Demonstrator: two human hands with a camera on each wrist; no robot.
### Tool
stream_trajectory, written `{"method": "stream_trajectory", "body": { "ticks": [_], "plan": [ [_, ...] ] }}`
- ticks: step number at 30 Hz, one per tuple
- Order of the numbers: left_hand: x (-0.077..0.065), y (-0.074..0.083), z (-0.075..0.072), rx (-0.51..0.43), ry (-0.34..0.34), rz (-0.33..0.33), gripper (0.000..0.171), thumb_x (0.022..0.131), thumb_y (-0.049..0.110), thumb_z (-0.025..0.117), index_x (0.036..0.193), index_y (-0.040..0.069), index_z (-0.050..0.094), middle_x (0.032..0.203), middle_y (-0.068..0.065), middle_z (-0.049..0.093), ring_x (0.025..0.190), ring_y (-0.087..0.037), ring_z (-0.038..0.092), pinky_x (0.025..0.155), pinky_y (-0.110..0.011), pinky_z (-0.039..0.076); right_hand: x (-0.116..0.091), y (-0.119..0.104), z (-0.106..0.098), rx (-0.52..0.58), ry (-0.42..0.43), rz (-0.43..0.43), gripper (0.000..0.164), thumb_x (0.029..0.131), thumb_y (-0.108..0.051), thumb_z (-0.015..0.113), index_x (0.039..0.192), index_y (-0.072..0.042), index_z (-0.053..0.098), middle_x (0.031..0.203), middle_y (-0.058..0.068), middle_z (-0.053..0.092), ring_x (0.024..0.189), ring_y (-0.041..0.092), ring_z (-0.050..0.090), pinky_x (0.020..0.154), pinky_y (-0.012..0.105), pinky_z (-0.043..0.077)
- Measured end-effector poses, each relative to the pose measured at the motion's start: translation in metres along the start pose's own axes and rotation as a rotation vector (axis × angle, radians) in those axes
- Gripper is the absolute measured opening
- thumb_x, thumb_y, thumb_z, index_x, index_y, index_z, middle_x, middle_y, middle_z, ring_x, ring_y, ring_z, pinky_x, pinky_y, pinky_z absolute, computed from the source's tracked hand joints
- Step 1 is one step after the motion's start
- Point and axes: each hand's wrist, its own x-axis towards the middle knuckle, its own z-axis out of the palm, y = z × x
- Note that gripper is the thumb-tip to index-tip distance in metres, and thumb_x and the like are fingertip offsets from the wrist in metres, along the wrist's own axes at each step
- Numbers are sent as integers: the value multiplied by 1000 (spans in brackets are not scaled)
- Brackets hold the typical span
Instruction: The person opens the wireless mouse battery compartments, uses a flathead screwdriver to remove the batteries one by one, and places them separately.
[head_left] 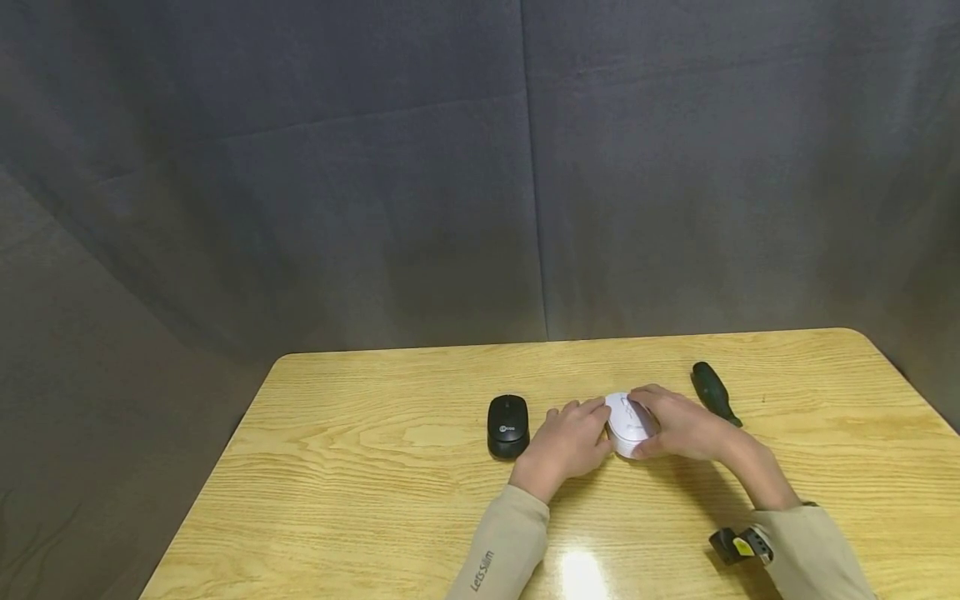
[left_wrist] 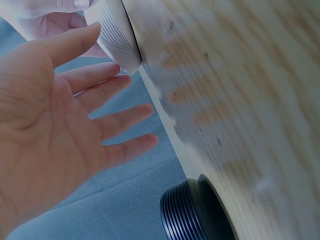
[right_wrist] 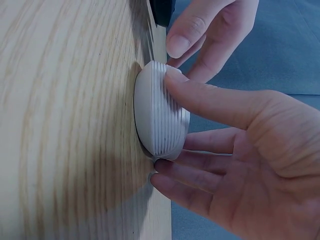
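A white computer mouse (head_left: 627, 425) with ribbed sides lies on the wooden table between the two hands. My right hand (head_left: 678, 423) holds it from the right, thumb on the ribbed side and fingers around the far side, as the right wrist view shows. My left hand (head_left: 572, 439) is at the mouse's left side, its fingers extended and spread in the left wrist view. Whether its fingertips touch the mouse I cannot tell. To the left of the left hand rests a black computer mouse (head_left: 507, 425), also with ribbed sides.
A dark, slim object with a thick handle-like end and a narrow tip (head_left: 714, 392) lies beyond the right hand. The table (head_left: 360, 483) has its far edge against a grey curtain (head_left: 375, 208). A small black device (head_left: 738, 546) sits at the right wrist.
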Motion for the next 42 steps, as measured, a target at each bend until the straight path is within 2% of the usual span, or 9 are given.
{"method": "stream_trajectory", "body": {
  "ticks": [15,24,34,42],
  "plan": [
    [5,2,1,-39,-12,16,52,105,34,60,153,17,52,159,5,46,140,-20,50,111,-43,44,0,1,4,10,-19,3,81,77,-18,93,136,18,51,140,37,49,110,37,60,89,50,53],
    [5,-1,1,-65,-18,13,53,104,34,61,153,17,52,159,5,46,138,-19,51,111,-39,44,0,0,4,3,-31,11,84,78,-19,92,138,20,49,142,38,48,117,43,59,93,55,52],
    [7,-1,0,-84,-37,-7,55,103,36,62,154,18,51,160,7,44,138,-19,50,112,-37,43,0,-1,4,3,-31,15,84,78,-19,92,138,21,48,142,39,48,117,43,59,93,54,52],
    [6,0,-1,-70,-73,-19,60,104,42,61,158,19,45,163,5,39,142,-18,46,114,-38,40,1,0,3,-21,-27,22,90,73,-15,95,139,22,46,143,40,45,123,49,54,97,59,50]
  ]
}}
